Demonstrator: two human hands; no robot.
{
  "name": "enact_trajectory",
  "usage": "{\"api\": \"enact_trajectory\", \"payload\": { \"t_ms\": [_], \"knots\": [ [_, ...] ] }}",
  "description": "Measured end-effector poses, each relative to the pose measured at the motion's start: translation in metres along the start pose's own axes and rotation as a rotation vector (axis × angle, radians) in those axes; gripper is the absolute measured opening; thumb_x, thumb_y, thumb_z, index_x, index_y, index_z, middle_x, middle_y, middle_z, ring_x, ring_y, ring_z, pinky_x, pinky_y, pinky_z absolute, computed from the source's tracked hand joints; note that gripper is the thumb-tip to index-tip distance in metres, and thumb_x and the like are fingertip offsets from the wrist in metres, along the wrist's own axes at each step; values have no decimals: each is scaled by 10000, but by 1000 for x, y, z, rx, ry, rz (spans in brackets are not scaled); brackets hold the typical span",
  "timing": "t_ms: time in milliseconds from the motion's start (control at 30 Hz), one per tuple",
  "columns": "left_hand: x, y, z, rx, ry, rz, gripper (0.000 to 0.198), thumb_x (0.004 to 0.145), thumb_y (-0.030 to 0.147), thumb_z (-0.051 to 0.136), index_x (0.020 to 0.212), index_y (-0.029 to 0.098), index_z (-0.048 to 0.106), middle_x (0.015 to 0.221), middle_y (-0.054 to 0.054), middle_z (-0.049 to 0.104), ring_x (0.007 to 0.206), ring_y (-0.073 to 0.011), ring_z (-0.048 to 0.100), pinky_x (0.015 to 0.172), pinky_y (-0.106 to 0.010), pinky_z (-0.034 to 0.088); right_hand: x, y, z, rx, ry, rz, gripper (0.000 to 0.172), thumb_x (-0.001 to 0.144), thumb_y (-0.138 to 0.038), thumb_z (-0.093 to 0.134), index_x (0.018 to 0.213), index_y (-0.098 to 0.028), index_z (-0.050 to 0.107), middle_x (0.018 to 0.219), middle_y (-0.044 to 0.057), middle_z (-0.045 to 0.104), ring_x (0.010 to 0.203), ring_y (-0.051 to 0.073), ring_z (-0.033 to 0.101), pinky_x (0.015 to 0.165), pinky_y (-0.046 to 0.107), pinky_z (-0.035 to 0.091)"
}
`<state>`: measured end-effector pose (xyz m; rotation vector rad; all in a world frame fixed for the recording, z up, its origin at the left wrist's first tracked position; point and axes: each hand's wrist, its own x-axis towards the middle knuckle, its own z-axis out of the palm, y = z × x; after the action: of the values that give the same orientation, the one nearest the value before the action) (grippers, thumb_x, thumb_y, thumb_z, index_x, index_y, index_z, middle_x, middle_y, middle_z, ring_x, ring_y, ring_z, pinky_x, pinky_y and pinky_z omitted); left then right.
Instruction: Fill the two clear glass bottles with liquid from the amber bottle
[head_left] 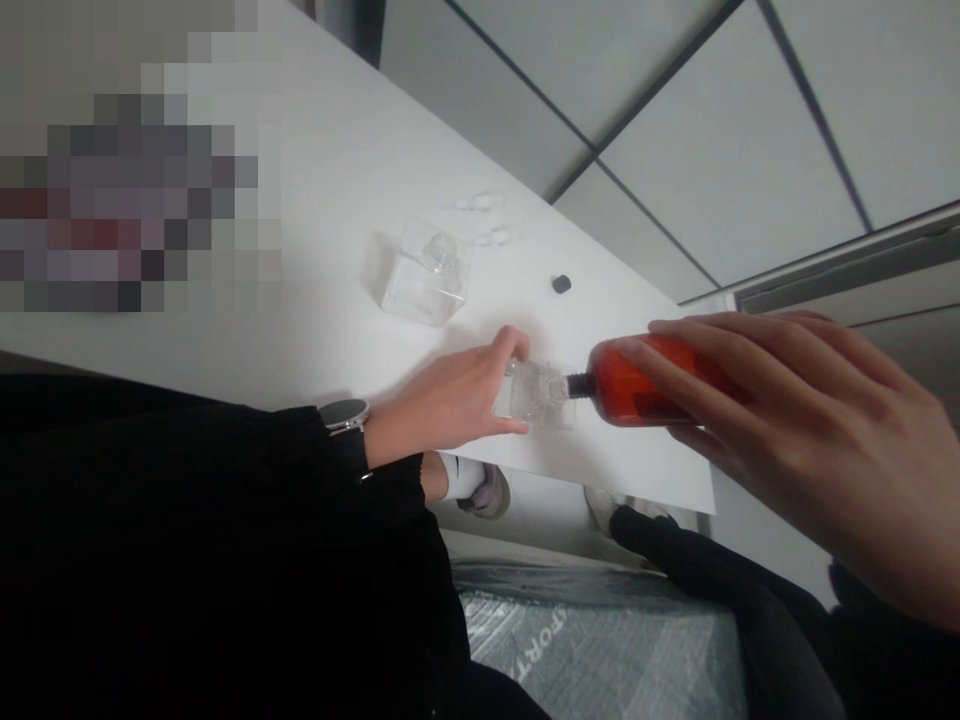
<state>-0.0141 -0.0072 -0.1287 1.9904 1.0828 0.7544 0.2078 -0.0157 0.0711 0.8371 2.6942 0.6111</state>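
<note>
My right hand (pixel 780 400) is wrapped round an amber bottle (pixel 637 380), tipped so that its dark threaded neck points left. That neck meets the mouth of a small clear square bottle (pixel 541 395) near the table's front edge. My left hand (pixel 465 390) grips this clear bottle from the left, thumb and finger on opposite sides. Whether liquid is flowing between the two necks I cannot make out. A larger clear square bottle (pixel 427 275) stands farther back, its round neck uncapped. Beyond my hands lies a small black cap (pixel 561 284).
Two clear-white pump or spray tops (pixel 480 202) lie behind the larger bottle. The white table (pixel 330 200) ends at a panelled wall (pixel 637 130). A wrapped grey package (pixel 600 650) is below the front edge. The upper left is pixelated.
</note>
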Motion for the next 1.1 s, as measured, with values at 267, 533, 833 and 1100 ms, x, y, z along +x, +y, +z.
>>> {"api": "enact_trajectory", "payload": {
  "t_ms": [267,533,833,1100],
  "knots": [
    [0,-1,2,-18,18,28,803,880,468,817,1483,287,318,1345,-116,695,1060,-316,755,860,-394,567,-1,-1,-1,-54,-6,-51,721,1021,-142,389,1697,-345,239,1400,111,677,1221,410,669,954,583,566],
    [0,1,0,-22,8,8,912,859,454,861,1548,290,287,1414,-137,687,1208,-341,729,934,-397,566,-1,-2,0,1,-13,0,743,1012,-121,415,1674,-430,281,1400,59,692,1272,393,655,991,594,560],
    [-2,1,-1,-34,2,15,919,855,443,878,1559,270,313,1434,-150,673,1251,-359,712,958,-432,578,-5,-2,14,25,80,-3,673,1055,-240,433,1703,-340,279,1390,119,707,1194,420,704,946,611,593],
    [-5,3,-8,-41,-15,94,905,865,372,894,1559,242,328,1600,-166,536,1450,-317,582,1198,-486,501,-42,-22,97,335,426,422,639,983,-556,656,1571,-343,527,1265,126,779,973,365,789,689,495,648]
  ]
}}
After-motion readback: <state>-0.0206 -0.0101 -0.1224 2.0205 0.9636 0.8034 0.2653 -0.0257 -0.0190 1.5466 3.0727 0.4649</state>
